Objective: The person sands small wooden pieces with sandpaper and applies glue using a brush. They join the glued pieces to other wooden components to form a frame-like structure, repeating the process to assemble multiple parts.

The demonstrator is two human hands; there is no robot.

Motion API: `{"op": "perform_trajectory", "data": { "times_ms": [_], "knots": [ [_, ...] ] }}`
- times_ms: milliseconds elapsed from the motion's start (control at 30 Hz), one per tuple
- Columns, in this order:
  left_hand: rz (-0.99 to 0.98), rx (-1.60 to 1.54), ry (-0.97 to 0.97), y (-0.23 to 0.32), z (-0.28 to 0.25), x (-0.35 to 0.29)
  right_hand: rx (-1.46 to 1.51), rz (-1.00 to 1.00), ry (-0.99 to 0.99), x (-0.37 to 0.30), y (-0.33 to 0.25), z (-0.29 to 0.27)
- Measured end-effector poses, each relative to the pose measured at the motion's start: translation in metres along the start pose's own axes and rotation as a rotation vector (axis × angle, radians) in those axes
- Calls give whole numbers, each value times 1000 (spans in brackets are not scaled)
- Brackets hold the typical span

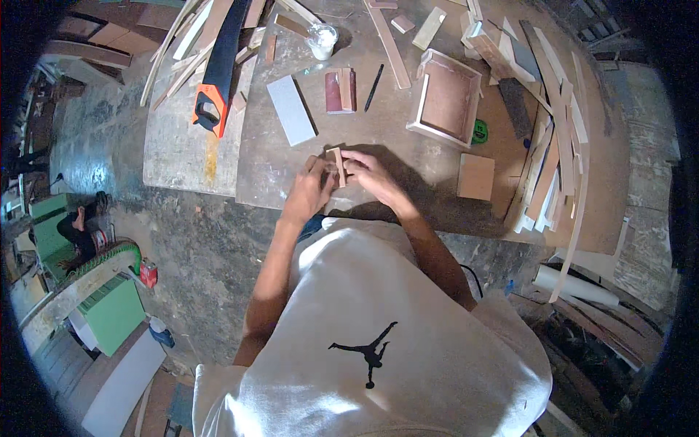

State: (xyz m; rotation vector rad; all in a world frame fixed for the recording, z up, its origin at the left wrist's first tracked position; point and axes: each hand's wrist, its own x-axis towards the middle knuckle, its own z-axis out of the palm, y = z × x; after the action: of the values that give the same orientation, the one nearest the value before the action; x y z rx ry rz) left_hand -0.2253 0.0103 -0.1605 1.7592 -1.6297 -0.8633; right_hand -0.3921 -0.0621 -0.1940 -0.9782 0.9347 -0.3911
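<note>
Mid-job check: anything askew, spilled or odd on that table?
One oddity: a long, thin, pale wooden strip beside the jumbled wood offcuts juts past the front edge of the brown wooden table, unlike its neighbours. The small whitish cup stands upright; no obvious spill.

Wood piece (pixel 339 169): partly covered by fingers (pixel 356 156)
Saw (pixel 220 65): blade end cut off by the top edge
Tape measure (pixel 480 132): partly hidden by the box (pixel 448 98)

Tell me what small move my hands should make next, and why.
I'd suggest turning the small wooden piece slightly to look it over: your left hand and right hand hold it from either side, so a turn seems easy, and they hide part of it.
</note>
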Motion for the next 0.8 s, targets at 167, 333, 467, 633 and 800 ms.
{"op": "perform_trajectory", "data": {
  "times_ms": [167, 333, 467, 633, 800],
  "knots": [
    [27, -20, -13, -13, 11, 5, -698, -268, 116, 10, -5, 3],
    [89, 42, 6, -29, 25, 9, -969, -403, 393, 14, -17, 4],
    [57, 34, 57, -24, 24, 5, -845, -724, 378, 75, -72, -2],
    [70, -105, 56, -18, 17, 10, -914, -1185, 512, 175, -184, 7],
    [63, -169, 312, -27, -1, 65, -1099, -877, 264, 215, -206, -7]
  ]
}}
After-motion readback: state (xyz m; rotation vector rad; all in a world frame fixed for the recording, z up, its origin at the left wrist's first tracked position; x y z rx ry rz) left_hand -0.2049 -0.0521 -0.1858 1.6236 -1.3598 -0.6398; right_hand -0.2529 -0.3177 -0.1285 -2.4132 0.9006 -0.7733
